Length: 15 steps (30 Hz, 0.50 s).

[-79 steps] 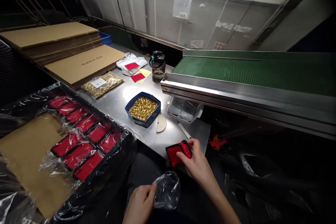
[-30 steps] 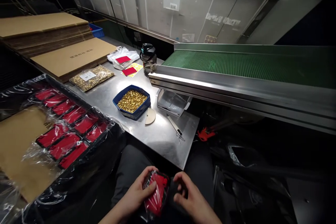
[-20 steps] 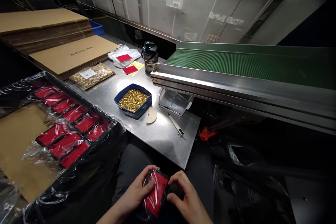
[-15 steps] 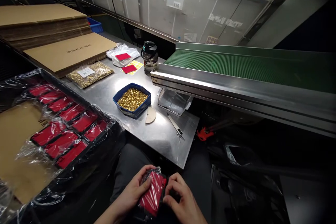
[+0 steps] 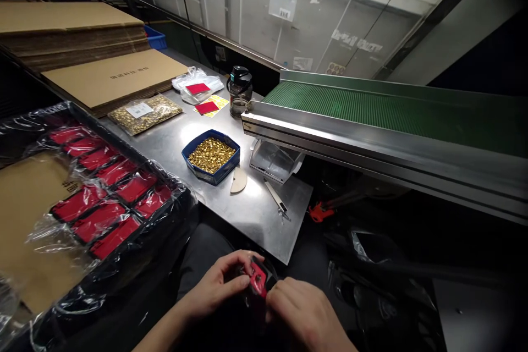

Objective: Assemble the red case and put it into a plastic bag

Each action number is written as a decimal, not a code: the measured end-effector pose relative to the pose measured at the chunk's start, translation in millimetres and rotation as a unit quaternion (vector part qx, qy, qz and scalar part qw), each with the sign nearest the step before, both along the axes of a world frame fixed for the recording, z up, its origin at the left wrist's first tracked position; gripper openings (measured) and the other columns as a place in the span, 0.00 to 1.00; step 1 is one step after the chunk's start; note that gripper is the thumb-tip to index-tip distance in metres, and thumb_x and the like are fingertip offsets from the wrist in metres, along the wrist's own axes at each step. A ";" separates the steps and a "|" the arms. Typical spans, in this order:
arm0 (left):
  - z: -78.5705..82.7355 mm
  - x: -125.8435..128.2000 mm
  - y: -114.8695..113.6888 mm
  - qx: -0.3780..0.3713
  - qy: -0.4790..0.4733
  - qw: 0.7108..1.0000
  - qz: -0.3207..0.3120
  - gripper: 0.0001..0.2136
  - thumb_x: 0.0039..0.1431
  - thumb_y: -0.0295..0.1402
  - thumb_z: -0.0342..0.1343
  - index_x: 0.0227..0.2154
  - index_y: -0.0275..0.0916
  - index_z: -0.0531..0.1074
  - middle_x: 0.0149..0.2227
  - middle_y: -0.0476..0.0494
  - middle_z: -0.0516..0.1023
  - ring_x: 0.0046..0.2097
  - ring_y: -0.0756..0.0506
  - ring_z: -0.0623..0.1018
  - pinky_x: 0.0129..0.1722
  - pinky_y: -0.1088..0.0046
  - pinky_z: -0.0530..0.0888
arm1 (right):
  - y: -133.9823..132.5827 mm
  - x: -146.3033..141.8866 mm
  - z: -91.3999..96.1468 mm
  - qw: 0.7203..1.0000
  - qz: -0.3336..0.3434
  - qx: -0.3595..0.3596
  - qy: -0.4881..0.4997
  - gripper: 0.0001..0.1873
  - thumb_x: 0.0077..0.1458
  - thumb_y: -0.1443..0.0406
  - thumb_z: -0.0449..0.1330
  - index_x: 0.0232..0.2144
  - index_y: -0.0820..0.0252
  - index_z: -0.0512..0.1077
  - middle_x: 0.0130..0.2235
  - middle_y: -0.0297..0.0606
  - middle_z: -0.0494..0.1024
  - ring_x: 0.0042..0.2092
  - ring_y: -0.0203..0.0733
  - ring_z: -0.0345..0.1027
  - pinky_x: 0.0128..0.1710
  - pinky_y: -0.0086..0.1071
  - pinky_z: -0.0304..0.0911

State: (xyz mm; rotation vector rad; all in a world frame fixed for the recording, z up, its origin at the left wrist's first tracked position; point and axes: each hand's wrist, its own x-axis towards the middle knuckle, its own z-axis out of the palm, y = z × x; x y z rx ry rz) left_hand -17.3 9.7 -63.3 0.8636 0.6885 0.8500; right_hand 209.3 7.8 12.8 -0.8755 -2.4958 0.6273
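Over my lap, below the table's near edge, both hands grip one small red-and-black case point(image 5: 257, 281) wrapped in clear plastic. My left hand point(image 5: 218, 285) curls round its left side with the fingers bent over the top. My right hand point(image 5: 301, 311) closes on its right side, knuckles up, hiding most of the case. Only a narrow red strip with a black rim shows between the two hands.
A steel table point(image 5: 256, 212) carries a blue tray of small gold parts point(image 5: 211, 155), a bagged lot of gold parts point(image 5: 142, 113), a knife point(image 5: 275, 199) and a dark jar point(image 5: 240, 89). A plastic-lined box of red cases point(image 5: 105, 198) sits left; flat cardboard point(image 5: 115, 77) behind. A green conveyor point(image 5: 391, 115) runs right.
My right hand took the red case off the table edge down to my lap, where both hands closed on it inside the clear bag. Now the hands have turned it edge-on.
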 end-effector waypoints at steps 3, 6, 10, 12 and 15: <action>6.8 9.3 14.3 0.034 0.041 0.998 0.046 0.08 0.62 0.36 0.63 0.33 0.36 0.76 0.54 0.36 0.77 0.56 0.37 0.75 0.59 0.61 0.67 | 11.2 2.9 18.0 1.000 0.015 0.005 -0.004 0.10 0.70 0.69 0.47 0.35 0.58 0.64 0.30 0.35 0.71 0.31 0.38 0.63 0.30 0.32 0.53; 8.1 22.0 25.9 0.043 0.056 0.993 0.093 0.08 0.60 0.35 0.65 0.33 0.35 0.77 0.38 0.40 0.81 0.44 0.43 0.80 0.46 0.69 0.74 | 20.1 10.5 36.1 0.999 0.008 -0.036 -0.026 0.08 0.68 0.71 0.48 0.36 0.58 0.64 0.34 0.37 0.72 0.34 0.39 0.63 0.33 0.32 0.54; 10.8 33.7 37.7 0.052 0.038 0.991 0.119 0.11 0.62 0.39 0.63 0.41 0.37 0.76 0.41 0.41 0.82 0.44 0.44 0.80 0.44 0.72 0.75 | 33.4 22.1 53.3 0.998 0.004 -0.065 -0.015 0.09 0.66 0.74 0.47 0.37 0.57 0.64 0.35 0.37 0.71 0.36 0.40 0.62 0.34 0.33 0.55; 11.9 35.5 42.0 0.064 0.023 0.993 0.094 0.15 0.64 0.41 0.60 0.50 0.39 0.75 0.50 0.39 0.80 0.53 0.42 0.78 0.52 0.68 0.74 | 41.3 26.4 58.4 0.998 0.006 -0.066 -0.013 0.10 0.66 0.74 0.47 0.37 0.57 0.64 0.37 0.37 0.72 0.37 0.40 0.63 0.36 0.33 0.56; 9.6 38.0 45.6 0.069 0.029 0.996 0.037 0.20 0.62 0.42 0.63 0.53 0.38 0.75 0.52 0.36 0.80 0.53 0.39 0.79 0.51 0.67 0.75 | 51.4 28.8 62.9 0.997 0.004 -0.045 -0.057 0.09 0.66 0.74 0.49 0.37 0.57 0.64 0.37 0.37 0.72 0.38 0.40 0.63 0.36 0.33 0.56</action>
